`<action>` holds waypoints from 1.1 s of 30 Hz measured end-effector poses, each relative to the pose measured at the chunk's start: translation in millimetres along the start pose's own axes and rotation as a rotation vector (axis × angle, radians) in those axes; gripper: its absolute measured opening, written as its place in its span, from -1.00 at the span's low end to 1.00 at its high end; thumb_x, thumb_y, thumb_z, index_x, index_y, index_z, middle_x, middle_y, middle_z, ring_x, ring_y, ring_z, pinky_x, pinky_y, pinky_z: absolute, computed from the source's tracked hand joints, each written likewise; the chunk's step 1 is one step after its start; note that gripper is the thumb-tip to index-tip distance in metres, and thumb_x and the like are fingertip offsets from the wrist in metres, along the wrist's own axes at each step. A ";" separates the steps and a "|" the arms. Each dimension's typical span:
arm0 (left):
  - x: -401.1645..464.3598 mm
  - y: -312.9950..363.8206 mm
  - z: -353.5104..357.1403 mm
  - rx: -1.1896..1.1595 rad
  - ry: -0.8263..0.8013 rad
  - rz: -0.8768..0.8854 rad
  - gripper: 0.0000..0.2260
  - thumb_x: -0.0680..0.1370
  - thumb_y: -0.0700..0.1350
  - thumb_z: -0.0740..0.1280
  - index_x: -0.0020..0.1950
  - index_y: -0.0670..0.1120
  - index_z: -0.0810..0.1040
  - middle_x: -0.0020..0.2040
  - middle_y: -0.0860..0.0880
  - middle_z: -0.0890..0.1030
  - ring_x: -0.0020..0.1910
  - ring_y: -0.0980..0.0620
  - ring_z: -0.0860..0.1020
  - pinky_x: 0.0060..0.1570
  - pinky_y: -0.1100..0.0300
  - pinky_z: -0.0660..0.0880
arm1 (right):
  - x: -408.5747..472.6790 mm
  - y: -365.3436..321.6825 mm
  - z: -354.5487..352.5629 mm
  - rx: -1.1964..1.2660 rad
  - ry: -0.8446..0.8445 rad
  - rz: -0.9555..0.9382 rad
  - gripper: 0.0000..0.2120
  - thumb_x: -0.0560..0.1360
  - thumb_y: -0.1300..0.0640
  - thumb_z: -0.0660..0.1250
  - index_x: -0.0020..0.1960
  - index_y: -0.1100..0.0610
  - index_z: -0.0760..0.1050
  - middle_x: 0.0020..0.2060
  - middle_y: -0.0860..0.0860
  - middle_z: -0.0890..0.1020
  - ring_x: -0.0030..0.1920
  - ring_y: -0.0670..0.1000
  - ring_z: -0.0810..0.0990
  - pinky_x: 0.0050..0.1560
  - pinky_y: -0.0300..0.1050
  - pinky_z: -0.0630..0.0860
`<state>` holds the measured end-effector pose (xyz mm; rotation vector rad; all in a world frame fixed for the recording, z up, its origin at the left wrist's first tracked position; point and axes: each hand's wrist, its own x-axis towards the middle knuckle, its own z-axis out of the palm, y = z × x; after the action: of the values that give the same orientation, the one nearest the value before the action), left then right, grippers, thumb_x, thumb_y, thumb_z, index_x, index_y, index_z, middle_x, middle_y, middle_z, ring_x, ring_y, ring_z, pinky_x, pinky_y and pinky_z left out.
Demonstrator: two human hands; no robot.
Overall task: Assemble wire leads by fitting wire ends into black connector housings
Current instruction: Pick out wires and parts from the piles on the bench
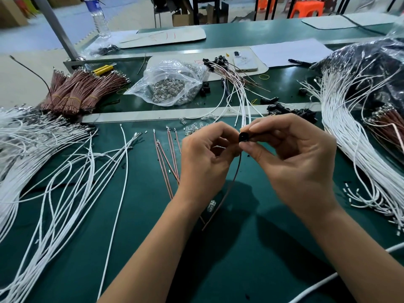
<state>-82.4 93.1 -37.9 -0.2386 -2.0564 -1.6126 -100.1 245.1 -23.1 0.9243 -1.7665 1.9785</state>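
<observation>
**Above the green mat, a brown wire met its black housing**

At the centre of the bench, both hands were raised just over the green mat (pixel 251 259). The right hand (pixel 295 158) pinched a black connector housing (pixel 243 136) between thumb and forefinger, its other fingers curled beneath. The left hand (pixel 205 154), fingers curled inward, appeared to hold the top of a brown wire (pixel 227 189) that dropped away toward six o'clock; whether the wire end was already seated in the housing could not be told.

To do this step well, I judged the wire end ought to be kept straight and in line with the housing's opening, gripped close to the tip so it would not buckle, and pushed in steadily while the right hand held the housing from turning.

Both wrists were bent inward, forearms converging from five and seven o'clock. Spare brown wires (pixel 168 158) lay at nine o'clock of the hands, more housings (pixel 290 111) at one o'clock.
</observation>
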 end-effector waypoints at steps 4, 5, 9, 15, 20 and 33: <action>1.5 -0.9 -2.6 0.006 0.001 0.009 -0.87 0.48 -0.34 0.50 -0.13 -0.13 0.63 -0.25 -0.02 0.65 -0.25 -0.04 0.66 -0.21 0.04 0.62 | 0.3 -0.6 -0.3 0.003 -0.018 -0.026 -0.67 0.43 0.48 0.53 0.06 0.15 0.60 -0.05 0.08 0.72 0.00 0.13 0.73 0.10 -0.11 0.62; 1.7 -1.1 -2.9 0.011 0.002 0.010 -0.87 0.48 -0.34 0.50 -0.13 -0.15 0.63 -0.25 -0.02 0.65 -0.26 -0.04 0.66 -0.22 0.03 0.61 | 0.2 -0.8 -0.6 0.000 -0.020 -0.033 -0.66 0.43 0.48 0.53 0.06 0.14 0.60 -0.05 0.08 0.72 0.00 0.13 0.73 0.10 -0.11 0.62; 1.5 -2.7 -3.6 0.044 0.005 0.022 -0.90 0.49 -0.32 0.51 -0.13 -0.18 0.63 -0.25 -0.04 0.65 -0.26 -0.07 0.65 -0.24 -0.03 0.61 | 0.0 0.6 -1.1 -0.012 -0.023 -0.029 -0.66 0.44 0.47 0.54 0.04 0.12 0.58 -0.05 0.07 0.71 0.01 0.14 0.74 0.11 -0.09 0.63; 1.4 4.9 0.4 -0.077 -0.042 -0.129 -0.77 0.40 -0.28 0.60 -0.05 -0.13 0.60 -0.20 -0.06 0.68 -0.25 0.00 0.66 -0.22 0.15 0.62 | 2.5 6.6 -7.2 -0.139 0.057 0.153 -0.77 0.43 0.30 0.60 0.01 0.12 0.63 -0.11 0.03 0.75 -0.09 0.05 0.75 -0.05 -0.07 0.67; 2.4 12.7 -6.0 -0.161 -0.046 -0.159 -0.72 0.41 -0.31 0.59 0.03 -0.11 0.61 -0.15 -0.11 0.71 -0.25 0.04 0.67 -0.19 0.18 0.61 | 7.0 6.4 0.3 -0.051 0.083 0.279 -0.80 0.41 0.28 0.60 -0.03 0.11 0.66 -0.17 -0.04 0.76 -0.18 -0.08 0.73 -0.08 -0.24 0.64; 14.0 64.0 -152.4 -0.042 0.530 -0.414 -0.88 0.51 -0.19 0.51 0.01 -0.07 0.66 -0.21 -0.01 0.72 -0.41 0.17 0.57 -0.44 0.34 0.45 | 41.1 -2.4 132.3 -0.619 -0.604 0.556 -0.60 0.64 0.01 0.37 -0.24 0.28 0.61 -0.35 0.16 0.70 -0.32 0.14 0.71 -0.29 -0.05 0.63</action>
<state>-23.3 -35.5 48.6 0.5793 -1.7224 -1.7152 -96.3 110.1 8.3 0.9197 -3.0056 1.2692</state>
